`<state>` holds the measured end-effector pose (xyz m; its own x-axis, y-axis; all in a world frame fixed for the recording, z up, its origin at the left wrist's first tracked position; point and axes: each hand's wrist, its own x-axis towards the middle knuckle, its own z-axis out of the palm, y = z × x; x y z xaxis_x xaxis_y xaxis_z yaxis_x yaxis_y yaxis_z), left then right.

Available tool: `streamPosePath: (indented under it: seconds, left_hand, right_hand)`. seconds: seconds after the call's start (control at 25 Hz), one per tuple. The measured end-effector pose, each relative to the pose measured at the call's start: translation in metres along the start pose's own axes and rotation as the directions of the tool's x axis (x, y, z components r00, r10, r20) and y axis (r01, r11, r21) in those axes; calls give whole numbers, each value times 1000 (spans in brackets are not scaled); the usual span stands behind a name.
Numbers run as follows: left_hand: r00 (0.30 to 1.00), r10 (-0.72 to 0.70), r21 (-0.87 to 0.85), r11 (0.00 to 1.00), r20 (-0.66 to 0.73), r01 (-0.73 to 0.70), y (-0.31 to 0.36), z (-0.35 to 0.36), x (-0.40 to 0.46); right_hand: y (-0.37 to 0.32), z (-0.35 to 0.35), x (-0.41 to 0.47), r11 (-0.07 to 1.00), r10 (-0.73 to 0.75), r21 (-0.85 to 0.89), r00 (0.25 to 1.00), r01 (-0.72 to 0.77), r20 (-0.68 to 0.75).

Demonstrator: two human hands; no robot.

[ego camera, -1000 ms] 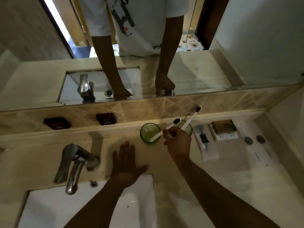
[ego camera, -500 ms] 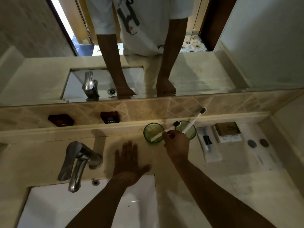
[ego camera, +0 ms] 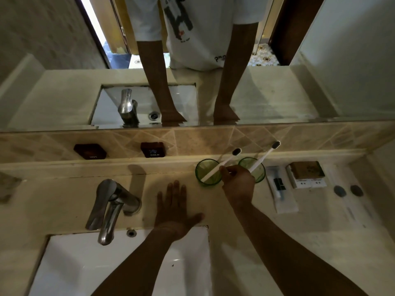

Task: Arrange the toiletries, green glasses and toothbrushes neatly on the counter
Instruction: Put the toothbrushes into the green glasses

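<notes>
1. Toothbrushes: the left one (ego camera: 220,165) now leans inside the left green glass (ego camera: 208,173), lowered from a second ago; another (ego camera: 264,158) stands in the right glass (ego camera: 254,168).
2. Right hand (ego camera: 238,183) pinches the left brush; left hand (ego camera: 174,210) lies flat, fingers spread, on the counter (ego camera: 320,221).
3. Judgement: brushes nearly placed; release next.

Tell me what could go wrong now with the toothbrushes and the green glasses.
1. The right hand pinches the toothbrush leaning in the left glass; a pull sideways may tip that glass.
2. The right glass sits close against the same hand, so a knock could push it into the packet beside it.
</notes>
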<state>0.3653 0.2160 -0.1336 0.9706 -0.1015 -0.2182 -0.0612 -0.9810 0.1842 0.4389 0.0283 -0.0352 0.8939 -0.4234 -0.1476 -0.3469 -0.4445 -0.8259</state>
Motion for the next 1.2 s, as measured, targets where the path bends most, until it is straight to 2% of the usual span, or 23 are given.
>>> streamPosePath:
  seconds: [0.32,0.68,1.0,1.2]
  left_hand:
    - [1000,2,11,1000,-19,-2,-1,6,1]
    - [1000,-2,10,1000,15,2,-1,5,1]
    - [999,-11,-2,1000,36,11,-2,6,3]
    - [982,-71,24,997,173,68,5,-12,5]
  right_hand:
    - [-6,2,5,998,51,-26,999,-51,0]
    - [-3,3,12,998,15,-63,1000,-14,8]
    - [5,-18,-4,993,-85,-79,995,88,42]
    - [45,-65,-37,966,-164,-178,976,189,146]
